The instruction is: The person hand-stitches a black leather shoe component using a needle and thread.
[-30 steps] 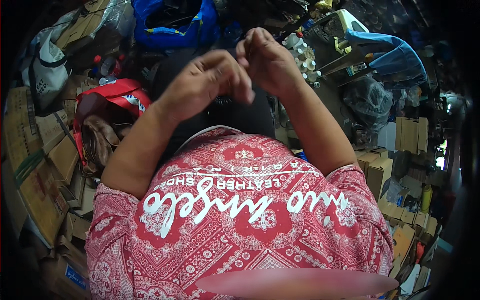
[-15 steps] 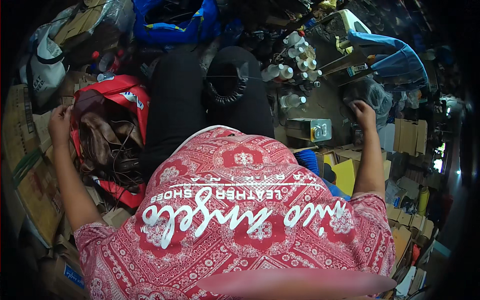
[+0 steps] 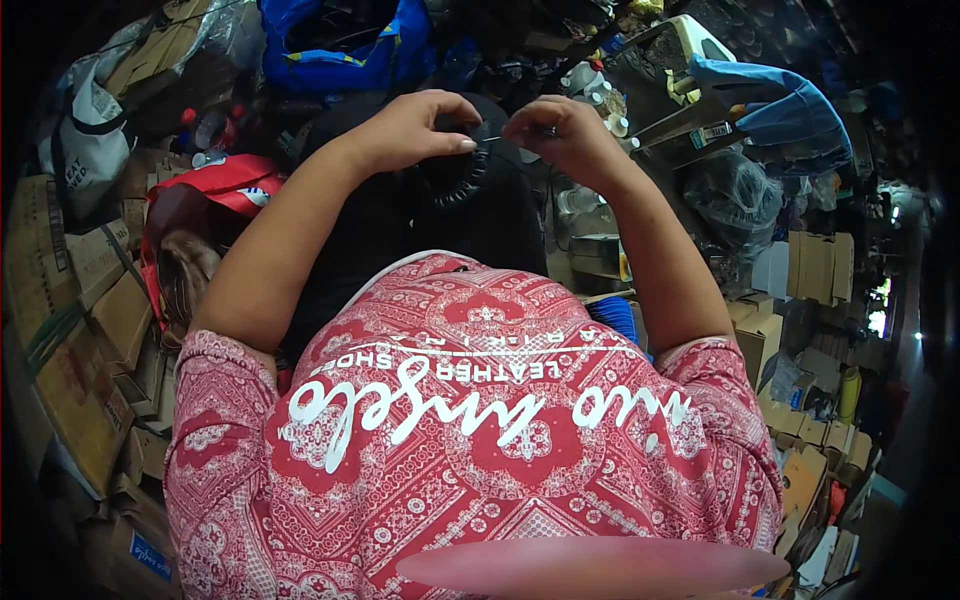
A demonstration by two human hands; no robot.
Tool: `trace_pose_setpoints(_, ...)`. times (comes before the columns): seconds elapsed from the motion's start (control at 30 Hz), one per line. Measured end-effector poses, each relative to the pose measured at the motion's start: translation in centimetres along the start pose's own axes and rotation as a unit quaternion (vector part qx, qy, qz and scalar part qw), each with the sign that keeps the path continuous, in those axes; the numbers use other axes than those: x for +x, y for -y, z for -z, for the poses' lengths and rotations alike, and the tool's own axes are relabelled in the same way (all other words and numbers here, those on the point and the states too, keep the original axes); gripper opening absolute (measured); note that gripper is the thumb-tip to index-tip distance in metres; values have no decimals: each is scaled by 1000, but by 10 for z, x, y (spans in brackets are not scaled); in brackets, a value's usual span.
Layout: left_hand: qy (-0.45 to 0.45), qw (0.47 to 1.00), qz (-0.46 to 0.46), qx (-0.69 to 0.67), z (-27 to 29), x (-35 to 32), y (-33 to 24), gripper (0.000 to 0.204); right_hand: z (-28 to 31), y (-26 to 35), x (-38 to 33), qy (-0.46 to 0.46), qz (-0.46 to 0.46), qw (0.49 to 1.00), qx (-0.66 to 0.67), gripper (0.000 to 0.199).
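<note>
On my black-clad lap rests a dark curved piece with a closely ribbed edge, its exact kind unclear. My left hand curls over the upper left side of it, thumb and fingers bent around the dark part. Right across from it, my right hand is closed in a pinch. A thin pale strand, like thread, runs from those right fingertips toward the ribbed edge. Between the hands there is only a small gap. The fingers hide much of the piece's top.
To my left a red bag holds brown leather-like material. A blue bag lies beyond my knees. Several white bottles, a square can and a light-blue cloth are at the right. Cardboard boxes crowd the left.
Both hands have come in from far out at either side and meet over my lap at the ribbed piece. The strand that stretched sideways is now short between them.
</note>
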State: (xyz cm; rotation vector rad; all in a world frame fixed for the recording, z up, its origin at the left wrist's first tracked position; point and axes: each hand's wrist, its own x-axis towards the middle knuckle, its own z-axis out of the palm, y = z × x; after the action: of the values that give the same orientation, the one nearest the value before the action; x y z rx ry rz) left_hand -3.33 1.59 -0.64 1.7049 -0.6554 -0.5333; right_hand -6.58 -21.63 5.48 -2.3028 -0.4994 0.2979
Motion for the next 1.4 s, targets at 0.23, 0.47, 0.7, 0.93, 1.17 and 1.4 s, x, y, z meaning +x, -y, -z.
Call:
trace_pose_setpoints(0.23,57,997,44,35,4,11,-7,27,5,5,8,53,5,998,-33,16)
trace_pose_setpoints(0.47,71,989,84,-96,0,8,-4,21,0,3,5,66,11,997,-31,15)
trace_pose_setpoints(0.7,99,973,125,-168,-3,6,1,33,-30,-19,-20,-29,-12,991,134,13)
trace_pose_setpoints(0.93,126,965,129,-190,1,5,7,32,-29,-2,-29,-43,9,999,22,17)
trace_pose_setpoints(1.17,167,962,115,-182,1,9,6,33,-18,17,-23,0,66,986,-152,19)
trace_pose_setpoints(1.4,214,974,66,-43,3,17,-1,36,-12,36,6,111,183,884,-415,21)
